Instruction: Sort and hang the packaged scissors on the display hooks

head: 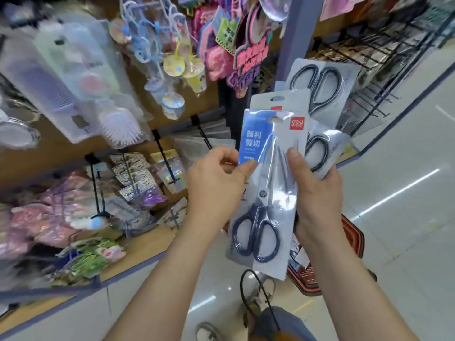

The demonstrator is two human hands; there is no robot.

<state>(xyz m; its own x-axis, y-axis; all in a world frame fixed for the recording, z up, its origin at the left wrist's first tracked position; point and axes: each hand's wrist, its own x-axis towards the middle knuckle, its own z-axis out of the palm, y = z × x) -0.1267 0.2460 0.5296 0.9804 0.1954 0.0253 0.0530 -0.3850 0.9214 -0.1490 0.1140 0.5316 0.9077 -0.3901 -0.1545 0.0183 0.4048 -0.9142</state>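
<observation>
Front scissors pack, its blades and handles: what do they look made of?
Front scissors pack: glossy clear plastic film, given the glare streaks, over a blue printed card. Blades: bright bare metal, probably steel. Handles: dark, smooth, likely moulded plastic.

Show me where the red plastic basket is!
In the head view, the red plastic basket sits low on the right, on the pale floor, mostly hidden behind the right hand and the packaged scissors.

The front scissors pack (264,193) is showing a blue panel with white lettering, a red logo square and navy handles. The packs behind (320,87) are showing black handles on pale grey card. The basket (354,237) is showing red.
</observation>
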